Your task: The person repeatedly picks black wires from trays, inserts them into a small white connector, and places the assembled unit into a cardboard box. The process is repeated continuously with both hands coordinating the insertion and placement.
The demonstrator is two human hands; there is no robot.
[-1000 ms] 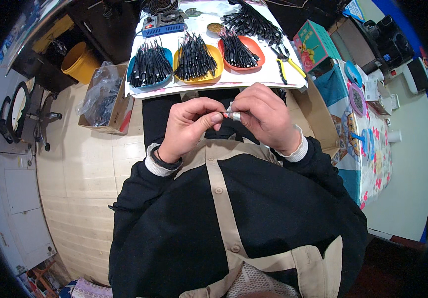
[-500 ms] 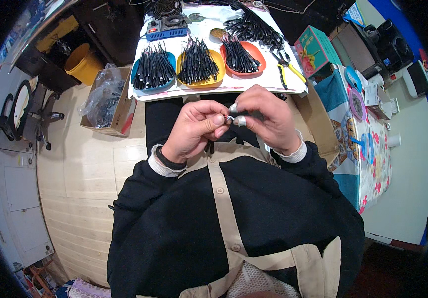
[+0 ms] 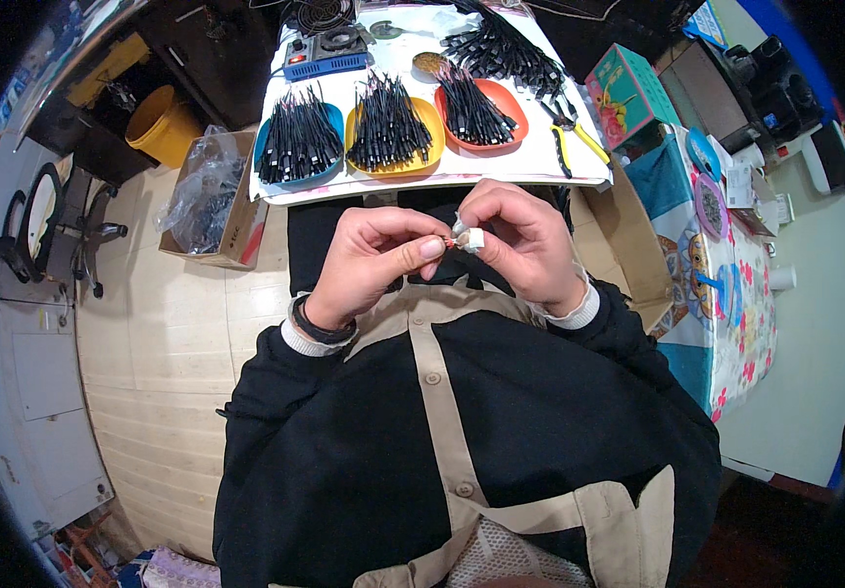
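Connector (image 3: pixel 474 239), small and white, sits pinched between the two hands, held up in front of the person's chest and just short of the near edge of the table (image 3: pixel 579 171). The right hand (image 3: pixel 519 240) curls around it from the right, thumb and forefinger closed on the piece. The left hand (image 3: pixel 375 257) meets it from the other side, its fingertips narrowed to a pinch right against the connector; something thin and reddish shows at that pinch, too small to make out. A dark band circles the left wrist.

Beyond the hands, the table carries a white sheet with three shallow trays in a row, each heaped with short black cables: a blue tray (image 3: pixel 268 176) on the left, a yellow tray (image 3: pixel 429 122) in the middle, an orange tray (image 3: pixel 511 103) on the right. Yellow-handled pliers (image 3: pixel 571 127) lie just beside the orange tray. A loose pile of more black cables (image 3: pixel 501 49) lies further back.

On the wooden floor to the left stand a cardboard box (image 3: pixel 236 230) with a clear plastic bag in it and a yellow bucket (image 3: pixel 160 120). To the right a flower-patterned cloth (image 3: pixel 736 323) covers another surface.
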